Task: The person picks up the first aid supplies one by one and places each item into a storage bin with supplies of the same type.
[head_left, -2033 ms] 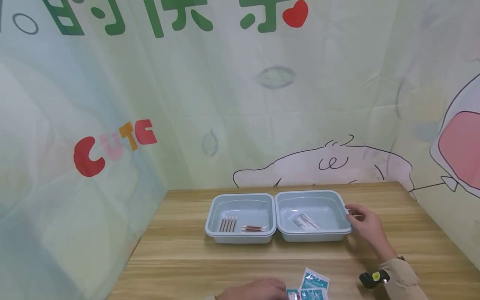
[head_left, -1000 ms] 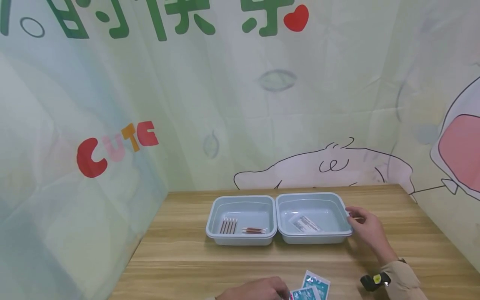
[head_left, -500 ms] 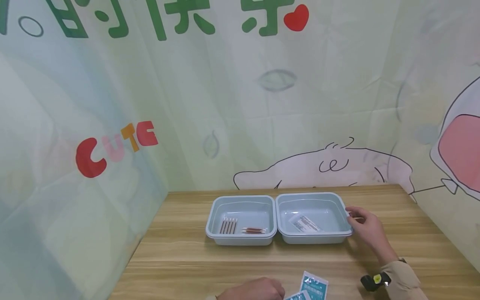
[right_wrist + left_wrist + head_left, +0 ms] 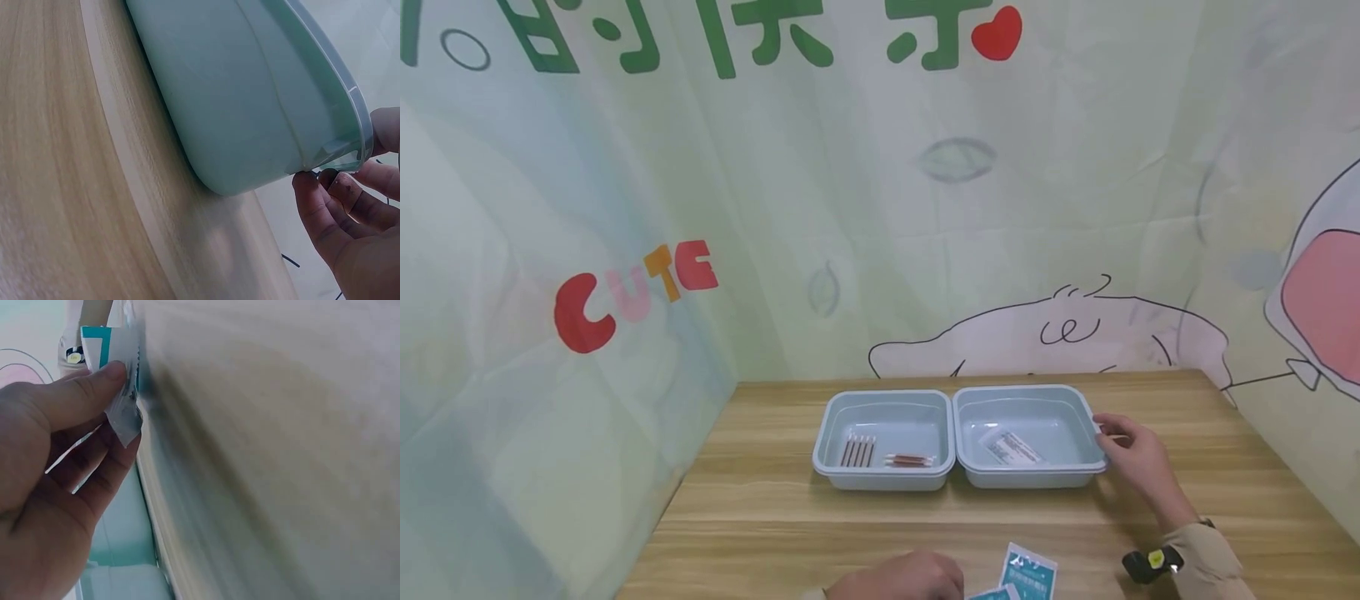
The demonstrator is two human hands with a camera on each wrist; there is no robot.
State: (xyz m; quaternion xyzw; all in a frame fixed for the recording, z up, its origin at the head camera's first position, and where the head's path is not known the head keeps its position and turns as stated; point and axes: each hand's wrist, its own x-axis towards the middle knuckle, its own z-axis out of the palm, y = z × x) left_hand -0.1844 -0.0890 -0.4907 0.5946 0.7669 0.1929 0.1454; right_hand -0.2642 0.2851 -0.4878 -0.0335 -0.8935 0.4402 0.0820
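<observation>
Near the front edge in the head view is my left hand (image 4: 906,577), its fingers mostly hidden. The left wrist view shows it pinching a small white, teal-edged sachet (image 4: 122,415) between thumb and fingers. Beside it, a teal-and-white sachet (image 4: 1028,573) lies on the table. Another sachet (image 4: 996,594) overlaps its corner and is cut off by the frame. My right hand (image 4: 1138,454) grips the right end of the right-hand pale blue tray (image 4: 1033,477), thumb and fingertips at the rim. A clear packet with printed text (image 4: 1015,448) lies inside that tray.
A matching left-hand tray (image 4: 880,482) stands against the right one. It holds a row of upright-laid brown cotton swabs (image 4: 857,452) and a small bunch of swabs (image 4: 908,460). Behind the wooden table (image 4: 760,508) hangs a printed curtain (image 4: 820,208).
My left hand has drawn slightly left, and the front sachet has shifted left with it, uncovering more of the one behind. The right hand keeps its hold on the tray.
</observation>
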